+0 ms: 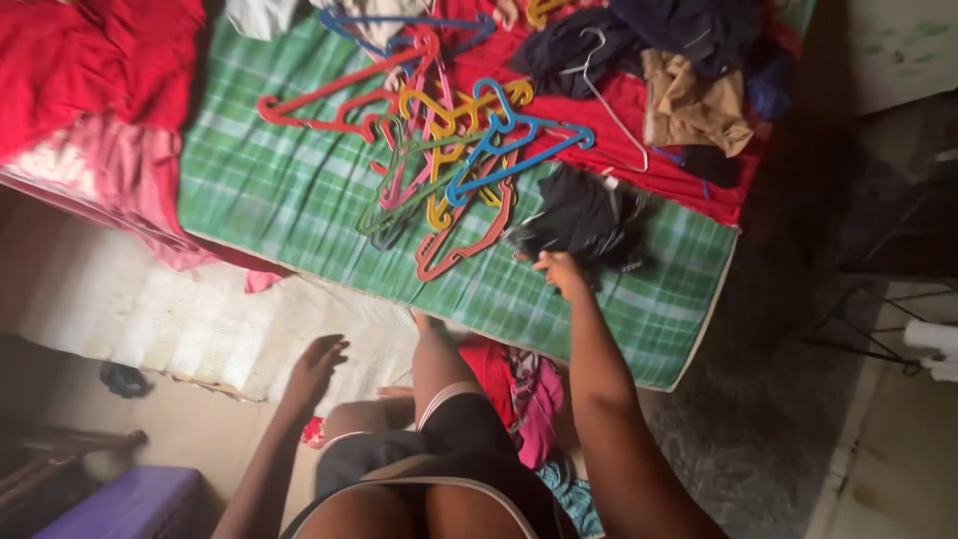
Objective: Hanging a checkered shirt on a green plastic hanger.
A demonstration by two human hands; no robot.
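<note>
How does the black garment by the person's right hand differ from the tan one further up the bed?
The black garment lies on the green plaid mattress cover, at the right hand; the tan garment rests on red cloth, away from both hands. The black one is dark and spread wide; the tan one is lighter and more bunched. Both are crumpled, neither on a hanger.

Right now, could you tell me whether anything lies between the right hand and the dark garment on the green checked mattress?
Nothing visible does. The right hand is already at the near edge of the dark garment, apparently touching it. The pile of coloured hangers lies off to one side, clear of the hand. The left hand hangs off the mattress.
</note>
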